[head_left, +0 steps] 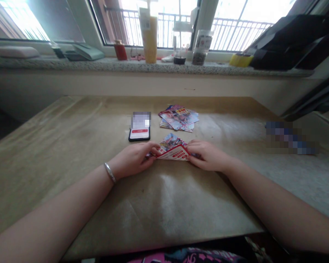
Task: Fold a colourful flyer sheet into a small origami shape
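Observation:
Between my two hands is a colourful printed paper flyer (173, 152), its near part folded up so a white and red back side shows. My left hand (138, 156), with a silver bangle on the wrist, pinches the flyer's left corner. At the right corner, my right hand (205, 154) grips the paper between thumb and fingers. Just beyond lies a loose pile of similar flyers (179, 117), fanned at different angles. A phone (139, 133) with a lit screen rests on the table to the left of the pile; its upper part is blurred.
The pale table (164, 204) reaches to the wall below a granite windowsill (93, 65). On the sill stand a red container (120, 51), a tall yellow container (150, 40), clear bottles and a black bag-like object (282, 47). A blurred item (289, 138) lies at right.

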Available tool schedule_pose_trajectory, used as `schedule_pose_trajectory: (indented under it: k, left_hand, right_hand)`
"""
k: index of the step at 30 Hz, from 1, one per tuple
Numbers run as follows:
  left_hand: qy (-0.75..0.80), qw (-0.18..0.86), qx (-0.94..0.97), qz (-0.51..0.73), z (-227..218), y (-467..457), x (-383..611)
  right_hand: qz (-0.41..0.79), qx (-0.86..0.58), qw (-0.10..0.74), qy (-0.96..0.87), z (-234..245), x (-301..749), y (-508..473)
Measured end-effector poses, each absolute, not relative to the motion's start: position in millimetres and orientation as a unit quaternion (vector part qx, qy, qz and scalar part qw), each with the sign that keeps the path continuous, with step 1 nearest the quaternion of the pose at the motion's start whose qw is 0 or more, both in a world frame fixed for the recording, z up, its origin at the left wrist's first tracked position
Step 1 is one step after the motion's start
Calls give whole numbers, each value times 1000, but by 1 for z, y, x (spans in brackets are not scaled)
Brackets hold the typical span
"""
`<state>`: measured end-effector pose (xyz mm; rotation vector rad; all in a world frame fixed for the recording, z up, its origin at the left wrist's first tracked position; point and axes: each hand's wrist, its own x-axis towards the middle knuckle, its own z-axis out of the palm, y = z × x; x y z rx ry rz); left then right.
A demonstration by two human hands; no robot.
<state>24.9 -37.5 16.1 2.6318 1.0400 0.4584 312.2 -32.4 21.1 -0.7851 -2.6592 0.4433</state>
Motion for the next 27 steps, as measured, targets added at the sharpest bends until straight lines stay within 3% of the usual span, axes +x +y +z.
schedule_pose_trajectory:
  k: [11, 21, 27]
  left_hand:
    - [314, 31, 934, 167, 12, -35, 29]
    - [311, 9, 936, 166, 10, -38, 37]
    - [310, 9, 940, 145, 10, -39, 38]
  right_hand:
    - [149, -545, 170, -808, 10, 299, -31]
    - [128, -568, 159, -797, 5, 296, -29]
    - [145, -487, 244, -826, 4, 304, -27]
